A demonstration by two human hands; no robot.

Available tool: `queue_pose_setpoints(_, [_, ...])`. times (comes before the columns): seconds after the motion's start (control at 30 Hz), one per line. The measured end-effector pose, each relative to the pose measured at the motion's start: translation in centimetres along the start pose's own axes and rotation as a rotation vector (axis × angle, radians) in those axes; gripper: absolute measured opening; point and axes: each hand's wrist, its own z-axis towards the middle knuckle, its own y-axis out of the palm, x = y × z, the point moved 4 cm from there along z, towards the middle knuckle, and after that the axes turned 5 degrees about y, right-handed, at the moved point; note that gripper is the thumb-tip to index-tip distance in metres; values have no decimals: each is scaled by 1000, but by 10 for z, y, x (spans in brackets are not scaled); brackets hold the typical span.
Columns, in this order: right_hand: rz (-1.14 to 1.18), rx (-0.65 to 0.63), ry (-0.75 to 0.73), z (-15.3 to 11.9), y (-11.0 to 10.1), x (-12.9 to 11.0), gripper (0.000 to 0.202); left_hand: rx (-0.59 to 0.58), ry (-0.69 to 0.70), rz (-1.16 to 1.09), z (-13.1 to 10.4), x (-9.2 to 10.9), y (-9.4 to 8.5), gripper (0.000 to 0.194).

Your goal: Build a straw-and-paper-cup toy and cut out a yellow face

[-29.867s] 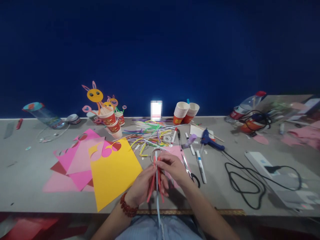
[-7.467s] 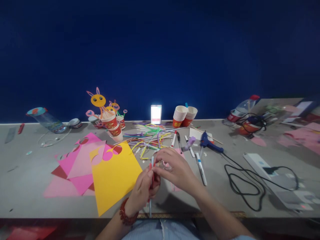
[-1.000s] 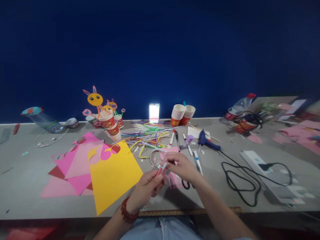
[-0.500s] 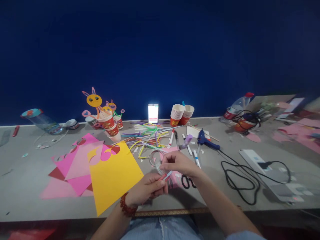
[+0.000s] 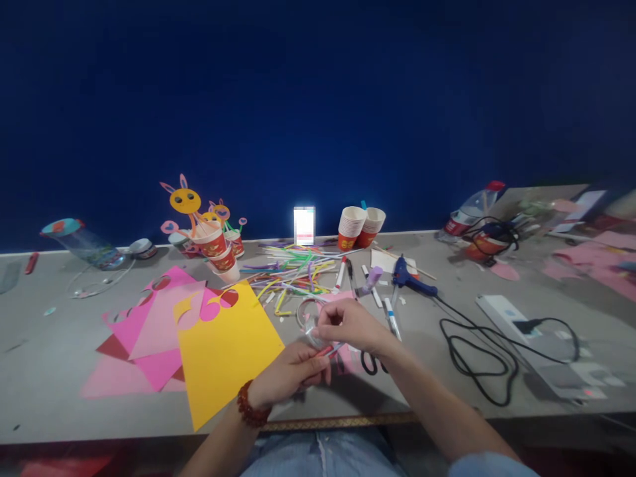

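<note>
My left hand [image 5: 298, 364], a beaded bracelet at its wrist, is closed round a thin red and pale stick-like piece [image 5: 325, 351] that pokes out past the thumb. Just above it, my right hand [image 5: 348, 324] has thumb and fingers pinched at a clear plastic piece [image 5: 312, 330], which looks like a small crinkled bag. The fingers hide part of it. Below both lies a pink paper sheet [image 5: 355, 361], with black scissors handles [image 5: 370, 362] partly under my right wrist. A ring-shaped roll [image 5: 301, 308] sits just beyond my hands.
Yellow paper [image 5: 228, 351] and pink sheets [image 5: 169, 318] lie to the left. Behind are colourful pipe cleaners [image 5: 298, 268], decorated paper cups [image 5: 211, 245] and stacked cups [image 5: 350, 228]. To the right are markers [image 5: 392, 318], a blue glue gun [image 5: 412, 281], its black cable and a power strip [image 5: 527, 344].
My right hand has shifted slightly left and down towards my left hand. The red and pale piece has tilted a little flatter. Both hands keep their grips.
</note>
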Motion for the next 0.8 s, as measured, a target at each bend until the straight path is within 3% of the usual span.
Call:
queue_pose_setpoints(0.17, [-73,33,-78,-3,1,-8,28,62,-82,-102,5,-11,1,51])
queue_pose_setpoints(0.33, [-177,21,-156,-10,3,-14,20,120,-23,-167,6,-9,3,53])
queue_pose_setpoints(0.43, [-268,24,-184,-12,4,-15,16,157,-7,-120,4,-5,6,56])
queue_pose_setpoints(0.53, [-337,106,-192,-10,3,-14,16,172,15,-16,4,-3,8,55])
queue_pose_setpoints(0.7, [-318,192,-168,-5,0,-12,25,177,22,-45,5,-12,4,50])
queue_pose_setpoints(0.8, [-260,152,-204,-4,-2,-13,29,164,6,-135,6,-15,4,50])
